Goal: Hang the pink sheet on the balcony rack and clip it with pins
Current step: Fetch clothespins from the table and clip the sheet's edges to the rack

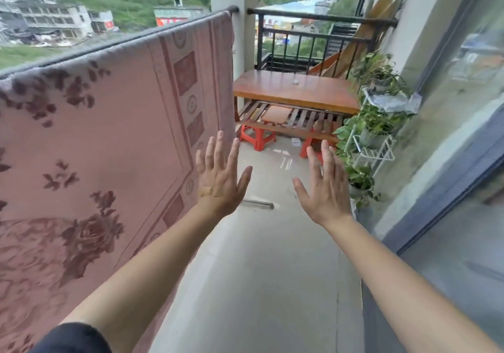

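Observation:
The pink sheet [114, 123], patterned with dark red flowers and a striped border, hangs draped over the dark balcony rail [234, 8] along the left side. Its right edge falls close to the white pillar. I see no pins on it. My left hand [219, 179] is held up in front of the sheet's lower right edge, fingers spread, holding nothing. My right hand [324, 186] is raised beside it over the floor, also spread and holding nothing. Neither hand touches the sheet.
A wooden table [296, 91] with a small object on top stands at the balcony's far end, with red stools [257, 137] under it. A white plant stand [373, 145] with green pot plants lines the right wall beside a glass door [463, 123]. A metal bar [257, 204] lies on the floor.

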